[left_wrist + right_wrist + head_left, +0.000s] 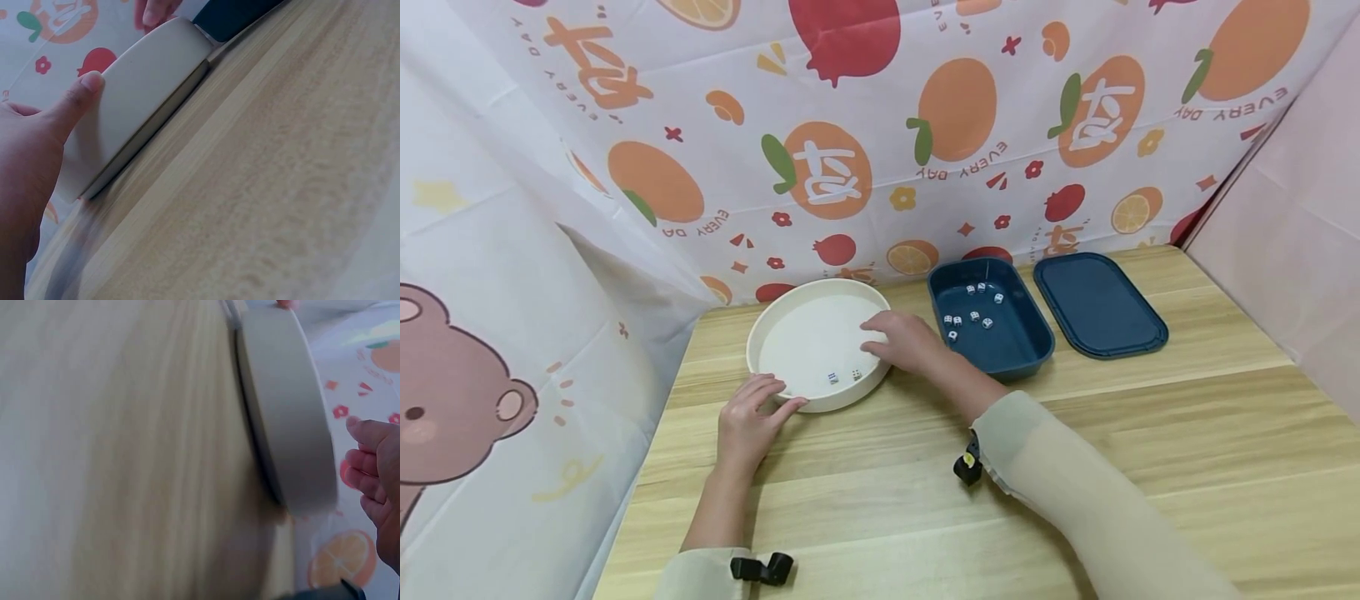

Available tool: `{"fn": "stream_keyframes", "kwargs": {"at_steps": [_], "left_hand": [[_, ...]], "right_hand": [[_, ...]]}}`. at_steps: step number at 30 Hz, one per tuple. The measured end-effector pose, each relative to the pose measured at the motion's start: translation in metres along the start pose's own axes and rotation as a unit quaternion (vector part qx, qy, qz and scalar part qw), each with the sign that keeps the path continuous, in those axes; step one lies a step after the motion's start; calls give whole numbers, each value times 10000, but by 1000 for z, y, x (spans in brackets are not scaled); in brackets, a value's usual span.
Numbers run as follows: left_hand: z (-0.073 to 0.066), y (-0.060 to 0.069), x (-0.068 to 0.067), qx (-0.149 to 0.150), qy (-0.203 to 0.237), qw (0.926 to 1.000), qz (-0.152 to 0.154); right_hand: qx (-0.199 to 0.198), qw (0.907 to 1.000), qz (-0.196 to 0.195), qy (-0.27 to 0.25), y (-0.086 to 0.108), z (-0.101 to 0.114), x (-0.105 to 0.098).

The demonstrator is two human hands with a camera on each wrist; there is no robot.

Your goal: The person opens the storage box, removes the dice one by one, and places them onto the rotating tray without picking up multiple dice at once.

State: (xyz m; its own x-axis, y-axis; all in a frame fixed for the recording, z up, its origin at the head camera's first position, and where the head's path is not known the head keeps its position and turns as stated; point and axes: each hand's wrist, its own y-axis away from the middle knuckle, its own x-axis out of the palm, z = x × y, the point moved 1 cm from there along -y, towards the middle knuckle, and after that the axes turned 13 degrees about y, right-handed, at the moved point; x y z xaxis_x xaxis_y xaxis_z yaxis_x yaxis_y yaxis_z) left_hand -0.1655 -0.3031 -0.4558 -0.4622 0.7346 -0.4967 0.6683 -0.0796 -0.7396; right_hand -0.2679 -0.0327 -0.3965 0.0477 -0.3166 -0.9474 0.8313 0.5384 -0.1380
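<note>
A round white tray [760, 333] stands on the table, with one die [832, 377] and a second die [856, 375] near its front inner wall. My left hand [751, 421] holds the tray's front-left rim, thumb at the outer wall and fingers reaching over the edge. In the left wrist view the thumb [78, 100] lies at the rim. Over the tray's right side hovers my right hand [906, 340], fingers loosely bent. The right wrist view shows that hand [378, 469] beside the rim with nothing between thumb and fingers.
Right of the tray is a dark blue box [1018, 358] with several white dice [974, 316] in it. A matching blue lid [1101, 304] lies flat farther right. A fruit-patterned cloth [880, 150] hangs behind the wooden table [925, 517].
</note>
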Motion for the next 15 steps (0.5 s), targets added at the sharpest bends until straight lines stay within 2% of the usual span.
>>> {"fn": "stream_keyframes", "kwargs": {"at_steps": [6, 10, 13, 15], "left_hand": [[0, 1, 0, -14, -1, 10000, -16], [-1, 1, 0, 11, 0, 10000, -17], [0, 1, -1, 64, 11, 10000, -33], [0, 1, 0, 75, 32, 10000, -41]], "right_hand": [[-25, 9985, -476, 252, 10, -31, -27], [122, 9962, -809, 305, 19, -58, -41], [367, 9957, -791, 304, 27, -77, -47], [530, 9961, -617, 351, 32, -88, -49]]}}
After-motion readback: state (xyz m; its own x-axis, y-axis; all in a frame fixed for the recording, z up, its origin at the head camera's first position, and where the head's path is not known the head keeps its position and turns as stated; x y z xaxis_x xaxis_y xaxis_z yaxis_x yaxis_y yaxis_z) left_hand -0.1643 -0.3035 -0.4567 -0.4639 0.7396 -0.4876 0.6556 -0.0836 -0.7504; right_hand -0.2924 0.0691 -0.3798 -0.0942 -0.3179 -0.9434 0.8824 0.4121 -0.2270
